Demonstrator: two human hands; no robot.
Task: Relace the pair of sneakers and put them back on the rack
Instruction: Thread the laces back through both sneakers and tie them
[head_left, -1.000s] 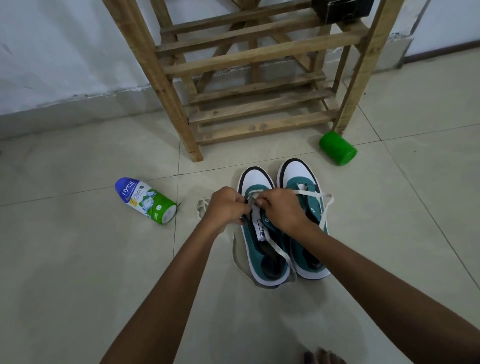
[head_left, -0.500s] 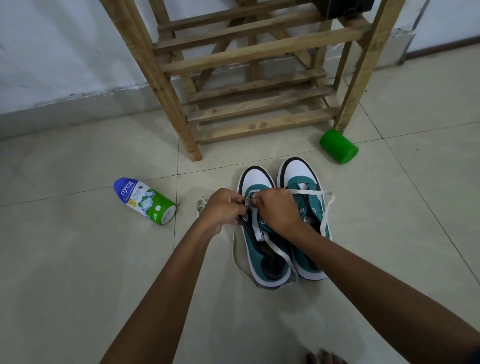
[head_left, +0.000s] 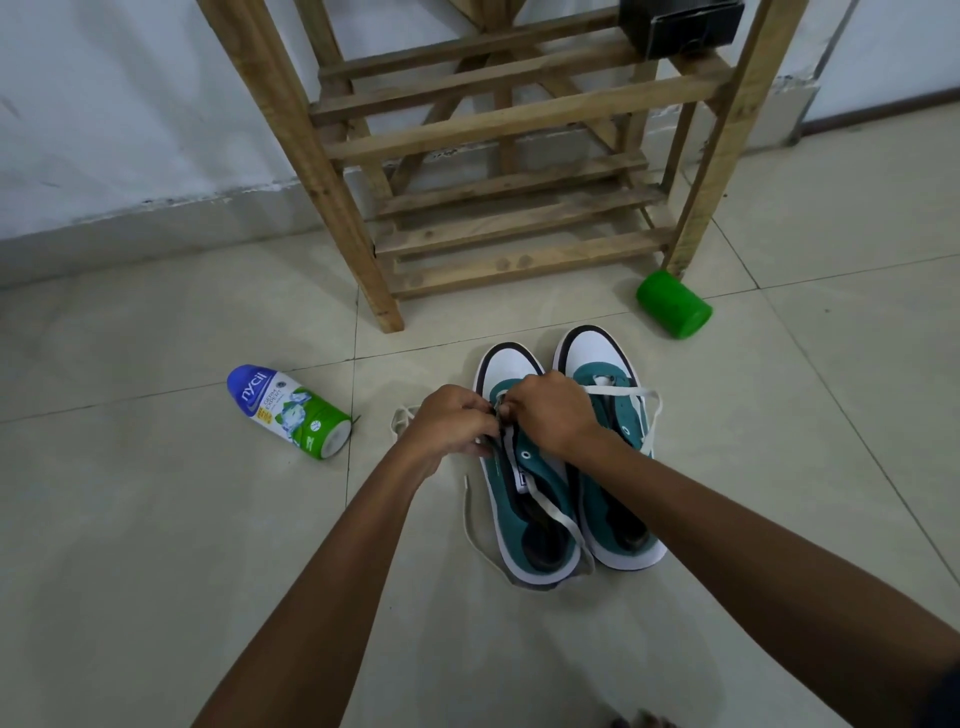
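Two green-and-white sneakers stand side by side on the tiled floor, toes toward the wooden rack. My left hand and my right hand meet over the front eyelets of the left sneaker, both pinching its white lace. That lace trails down over the tongue and loops loose on the floor to the left. The right sneaker has a white lace lying loosely across its top and down its right side.
A blue-and-green powder bottle lies on the floor to the left. A green cylinder lies by the rack's right leg. A black box sits on an upper rack slat. The white wall stands behind.
Both hands stay at the left sneaker's front eyelets, shifting slightly toward the toe. The sneakers and lace on the floor lie as before.
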